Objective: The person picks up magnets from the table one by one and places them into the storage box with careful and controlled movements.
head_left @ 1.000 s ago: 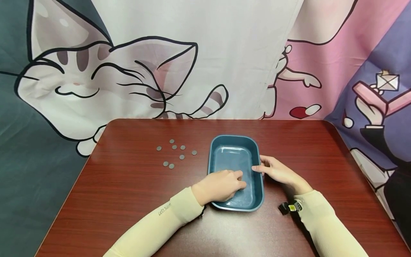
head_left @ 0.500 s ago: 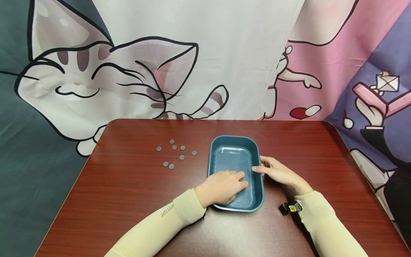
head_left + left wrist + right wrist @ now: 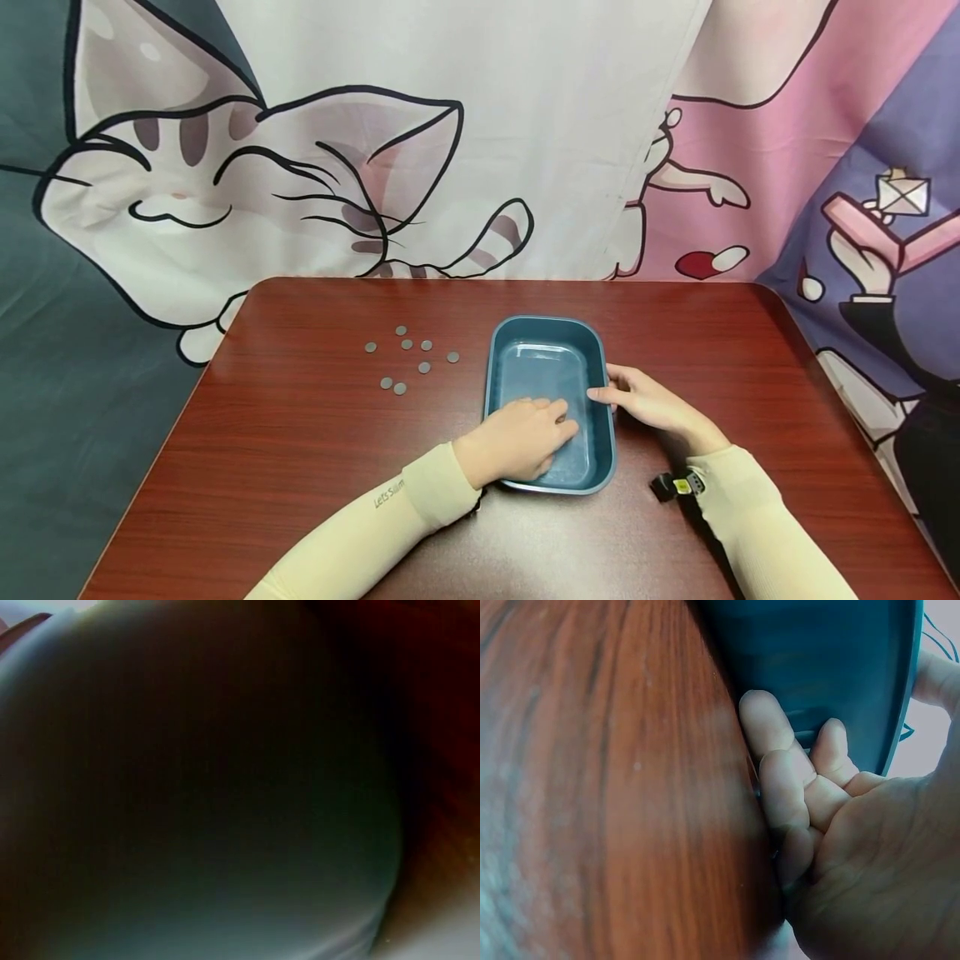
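The right hand (image 3: 651, 402) grips the long right side of a blue tray (image 3: 547, 358), its thumb over the rim and its fingers bent against the outer wall, low down by the desk (image 3: 270, 450). The left hand (image 3: 517, 437) reaches across the tray's left rim, knuckles up and fingers bent down towards the tray's floor; its grip cannot be told, since the fingertips are hidden and the left wrist view is dark and blurred.

The tray sits flat on the reddish-brown desk between the two arms. To its left lie eight small grey discs (image 3: 424, 367) in a loose scatter, apart from one another; two of them lie close side by side nearer the person, and the rightmost is near the tray.

Both arms wear pale yellow sleeves (image 3: 442, 483), the left one lettered. A small black device (image 3: 663, 487) with a yellow patch sits at the right wrist. Beyond the desk hangs a curtain (image 3: 570, 150) printed with a smiling cartoon cat.
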Motion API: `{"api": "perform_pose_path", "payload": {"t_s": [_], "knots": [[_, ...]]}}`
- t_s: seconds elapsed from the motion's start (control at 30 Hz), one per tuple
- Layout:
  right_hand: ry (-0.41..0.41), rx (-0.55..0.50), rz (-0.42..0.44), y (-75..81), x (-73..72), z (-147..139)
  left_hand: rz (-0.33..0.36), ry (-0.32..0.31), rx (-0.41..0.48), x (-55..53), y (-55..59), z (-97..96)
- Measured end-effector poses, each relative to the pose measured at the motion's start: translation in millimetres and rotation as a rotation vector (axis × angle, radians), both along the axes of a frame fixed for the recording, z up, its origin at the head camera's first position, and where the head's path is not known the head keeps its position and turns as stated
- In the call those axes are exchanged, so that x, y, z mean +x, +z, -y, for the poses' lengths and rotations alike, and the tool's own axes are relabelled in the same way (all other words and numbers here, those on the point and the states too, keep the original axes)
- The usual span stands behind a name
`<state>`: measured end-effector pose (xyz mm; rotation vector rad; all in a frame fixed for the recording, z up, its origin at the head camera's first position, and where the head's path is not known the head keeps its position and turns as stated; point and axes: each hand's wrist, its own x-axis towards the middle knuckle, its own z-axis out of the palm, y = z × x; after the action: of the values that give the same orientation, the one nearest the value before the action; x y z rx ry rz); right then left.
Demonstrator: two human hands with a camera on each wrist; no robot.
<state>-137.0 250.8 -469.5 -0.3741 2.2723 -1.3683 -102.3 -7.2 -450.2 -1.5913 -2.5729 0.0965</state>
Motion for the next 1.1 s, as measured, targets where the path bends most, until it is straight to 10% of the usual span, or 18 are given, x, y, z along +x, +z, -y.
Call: {"api": "perform_pose_path", "payload": {"t_s": [0.67, 1.1], "knots": [[-0.007, 0.023, -0.019, 0.2, 1.1, 0.7, -0.010, 0.048, 0.275, -10.2, 32.7, 50.9], [-0.012, 0.038, -0.023, 1.0, 1.0, 0.4, 0.025, 0.281, 0.372, -35.0, 29.3, 102.0]]}}
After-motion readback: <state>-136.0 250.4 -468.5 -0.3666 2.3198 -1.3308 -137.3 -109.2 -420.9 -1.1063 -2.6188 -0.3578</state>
